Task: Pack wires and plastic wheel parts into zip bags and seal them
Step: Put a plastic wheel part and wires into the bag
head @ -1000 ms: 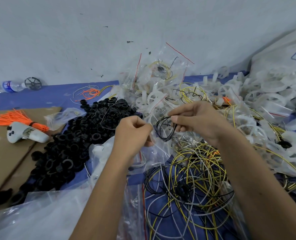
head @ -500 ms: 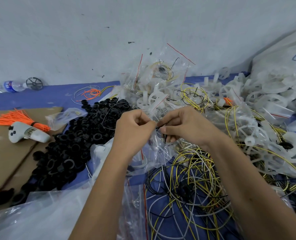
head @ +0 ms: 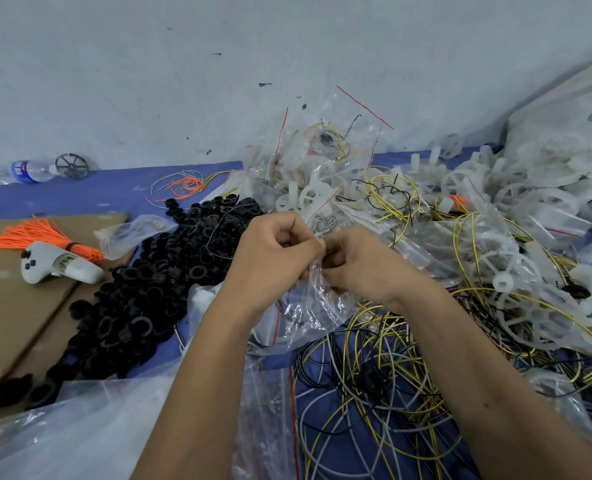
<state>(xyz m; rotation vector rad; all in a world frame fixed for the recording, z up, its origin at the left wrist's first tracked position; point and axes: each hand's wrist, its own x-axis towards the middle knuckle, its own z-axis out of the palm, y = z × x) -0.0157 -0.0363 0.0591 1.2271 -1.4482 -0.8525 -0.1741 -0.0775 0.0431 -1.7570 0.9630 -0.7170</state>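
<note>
1. Looking down from the head view: left hand point(head: 273, 261) and right hand point(head: 360, 265) meet at centre frame, fingertips touching, both with fingers curled and pinching the top edge of a small clear zip bag point(head: 317, 299).
2. The bag hangs below the two hands, crumpled; its contents cannot be made out.
3. Under and in front of the right forearm: loose tangle of wires point(head: 384, 382), yellow, black and white, lying on the blue cloth point(head: 90, 192).
4. Right of the hands: heap of white plastic wheel parts point(head: 516, 271), mixed with yellow wire and clear bags.
5. Behind the hands, against the wall point(head: 149, 71): pile of filled zip bags point(head: 322, 157) with red seal lines.
6. Left of the hands: mound of black ring parts point(head: 149, 282), partly on the cloth, partly on brown cardboard point(head: 7, 306).
7. On the cardboard: bundle of orange ties point(head: 34, 233) touching a grey handheld controller point(head: 58, 265).
8. Far left by the wall: water bottle point(head: 27, 169) lying on its side, black wheel point(head: 72, 165) just beside it.
</note>
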